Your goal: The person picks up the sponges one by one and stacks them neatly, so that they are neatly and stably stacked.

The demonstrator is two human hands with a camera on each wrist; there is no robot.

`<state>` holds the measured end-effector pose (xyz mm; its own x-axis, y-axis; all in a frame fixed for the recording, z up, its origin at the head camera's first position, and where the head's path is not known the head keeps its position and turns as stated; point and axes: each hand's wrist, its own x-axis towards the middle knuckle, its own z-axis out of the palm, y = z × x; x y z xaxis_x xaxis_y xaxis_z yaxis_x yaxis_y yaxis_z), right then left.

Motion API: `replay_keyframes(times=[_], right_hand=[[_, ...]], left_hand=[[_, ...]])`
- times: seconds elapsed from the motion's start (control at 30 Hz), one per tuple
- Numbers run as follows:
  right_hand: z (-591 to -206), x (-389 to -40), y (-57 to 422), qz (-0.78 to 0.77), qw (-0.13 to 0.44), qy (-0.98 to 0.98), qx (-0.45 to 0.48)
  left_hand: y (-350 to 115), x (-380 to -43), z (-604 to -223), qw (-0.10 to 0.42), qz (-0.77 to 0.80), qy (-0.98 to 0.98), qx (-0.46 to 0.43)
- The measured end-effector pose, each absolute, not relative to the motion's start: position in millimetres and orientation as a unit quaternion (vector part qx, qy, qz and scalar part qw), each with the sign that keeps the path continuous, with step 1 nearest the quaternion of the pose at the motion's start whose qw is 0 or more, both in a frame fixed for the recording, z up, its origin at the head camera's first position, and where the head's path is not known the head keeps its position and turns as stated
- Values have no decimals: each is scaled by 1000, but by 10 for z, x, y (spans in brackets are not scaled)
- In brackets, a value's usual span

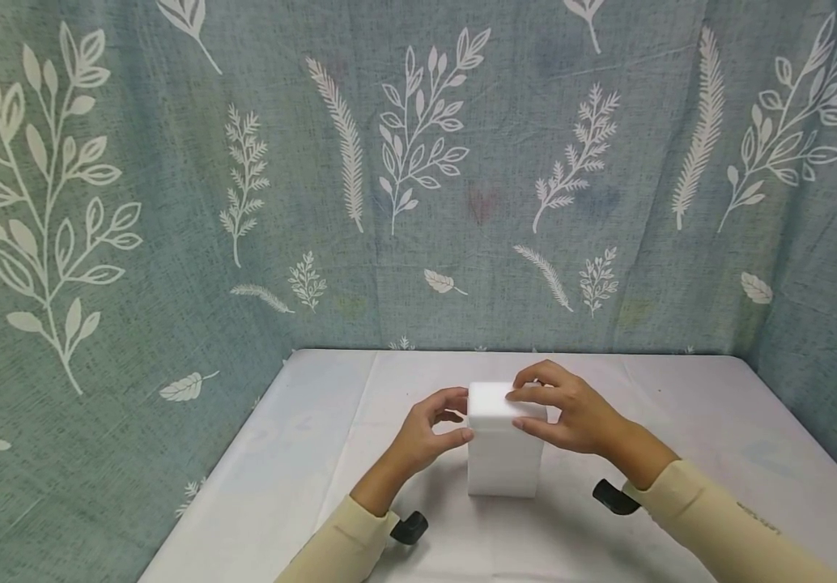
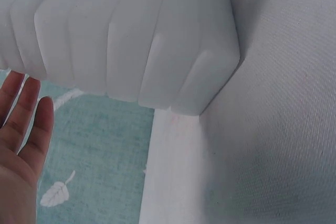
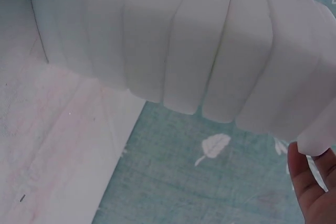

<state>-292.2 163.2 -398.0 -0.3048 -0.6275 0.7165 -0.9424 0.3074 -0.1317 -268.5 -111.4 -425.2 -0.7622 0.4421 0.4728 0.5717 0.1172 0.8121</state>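
Observation:
A stack of several white foam-like blocks (image 1: 503,465) stands upright on the table, its seams plain in both wrist views. My right hand (image 1: 571,414) comes over the top from the right and grips the uppermost white block (image 3: 317,132), thumb at its front edge and fingers across the top and far side. At the left side of the stack, my left hand (image 1: 426,433) has its thumb and fingers spread near the upper blocks. In the left wrist view its relaxed fingers (image 2: 26,111) lie close to the stack; whether they touch it I cannot tell.
A white cloth-covered table (image 1: 302,470) lies under the stack. Behind and at both sides hangs a blue-green leaf-patterned curtain (image 1: 418,267). Dark wrist devices (image 1: 410,528) show below the cream sleeves (image 1: 346,542).

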Motion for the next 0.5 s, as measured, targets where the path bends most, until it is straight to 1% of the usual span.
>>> replay_keyframes(times=[0.23,0.5], right_hand=[[-3977,-2921,1618,282,277,-761,514],[-4000,-2901,1624,286,266,-769,507]], left_hand=[[-1117,-2695,-4271,63,-571,-742,-346],[-1106,-2685,-4266,52,-578,-741,-337]])
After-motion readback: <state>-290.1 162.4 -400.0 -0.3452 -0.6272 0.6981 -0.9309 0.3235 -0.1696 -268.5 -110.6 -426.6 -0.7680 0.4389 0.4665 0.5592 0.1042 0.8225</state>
